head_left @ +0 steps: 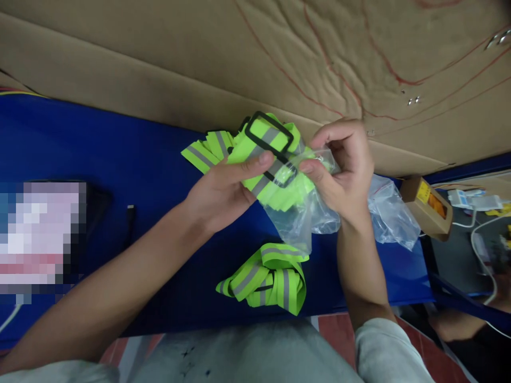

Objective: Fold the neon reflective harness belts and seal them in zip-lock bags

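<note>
My left hand [223,191] grips a folded bundle of neon-green reflective straps [265,159] with grey stripes and black plastic buckles, held above a blue table [99,154]. My right hand [343,165] pinches the mouth of a clear plastic bag [297,218], and the lower part of the bundle sits inside it. A second folded green reflective strap [267,276] lies on the table near the front edge, below both hands. More green strap ends [203,151] fan out to the left behind the bundle.
A large sheet of brown cardboard [255,58] lies across the back. Another clear bag [391,213] rests at the right, beside a small cardboard box [429,207]. White cables [479,234] and a blurred dark item [43,239] sit at the sides.
</note>
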Tool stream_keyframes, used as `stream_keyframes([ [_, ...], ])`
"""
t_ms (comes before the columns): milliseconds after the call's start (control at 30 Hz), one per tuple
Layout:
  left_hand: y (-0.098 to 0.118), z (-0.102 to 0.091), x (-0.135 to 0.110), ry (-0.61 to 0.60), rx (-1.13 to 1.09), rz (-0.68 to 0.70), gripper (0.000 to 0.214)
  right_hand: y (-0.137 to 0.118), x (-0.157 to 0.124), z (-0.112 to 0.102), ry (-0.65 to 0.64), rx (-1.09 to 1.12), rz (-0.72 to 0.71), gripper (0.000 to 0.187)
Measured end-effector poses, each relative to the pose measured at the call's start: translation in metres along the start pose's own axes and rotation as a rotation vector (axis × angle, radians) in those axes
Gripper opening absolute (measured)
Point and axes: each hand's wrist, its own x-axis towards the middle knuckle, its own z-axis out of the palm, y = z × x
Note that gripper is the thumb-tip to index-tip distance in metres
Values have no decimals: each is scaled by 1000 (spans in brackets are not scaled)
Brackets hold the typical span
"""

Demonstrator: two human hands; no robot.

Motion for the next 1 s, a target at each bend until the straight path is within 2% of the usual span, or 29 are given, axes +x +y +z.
stream_keyframes([
  [100,0,-2,3,24,-83,-11,25,4,1,0,-42,133,-25,44],
  [233,-4,-9,1,-86,-109,-114,27,7,-1,2,-52,221,32,51],
  [367,-15,-16,-4,-234,-155,-226,36,9,-1,-3,-80,212,-6,64],
  [467,-18,-18,-4,-251,-98,-192,39,7,1,-14,-24,102,-80,65],
  [567,-14,-20,-1,-212,125,-40,38,-6,1,-28,63,-132,-139,50],
  [633,-8,-21,-1,-164,321,185,34,-18,0,-33,58,-225,-90,34],
  [733,4,-22,-4,-53,695,647,45,-32,-4,-30,-29,-104,58,24],
  [800,10,-22,-6,-26,903,874,61,-35,-6,-24,-47,45,120,23],
  [867,13,-22,-4,-64,982,988,69,-34,-7,-19,-25,97,134,18],
  [1000,15,-30,2,-271,1111,1032,60,-34,-9,-16,51,-62,89,9],
])
